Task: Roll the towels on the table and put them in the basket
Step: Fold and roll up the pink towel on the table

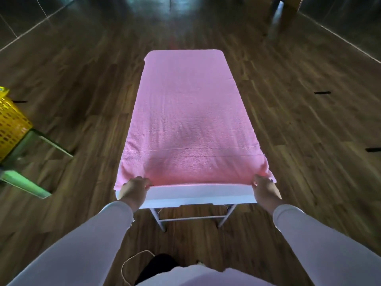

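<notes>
On the table [198, 195], a pink towel [189, 120] lies flat and open. It covers almost the whole top, from 12 o'clock down to 6 o'clock. Only a white strip of the table shows at the near end.

The left hand [135, 187] holds the near edge of the towel at about 7 o'clock. The right hand [265, 187] holds the same edge at about 5 o'clock. The fingers [144, 181] of both hands are curled onto the cloth and pinch it. The two near corners hang a little over the sides.

The basket [10, 120] is yellow. It sits well apart from the table, at 9 o'clock, on a green stand [24, 178]. Its inside is out of view, so I cannot tell if any towels are in it.

I think this towel is at the very start. No part of it is rolled yet. The hands look ready to begin the roll from the near edge. What is left is to roll it up toward 12 o'clock, then carry it over to the basket. I see only this one towel on the table.
</notes>
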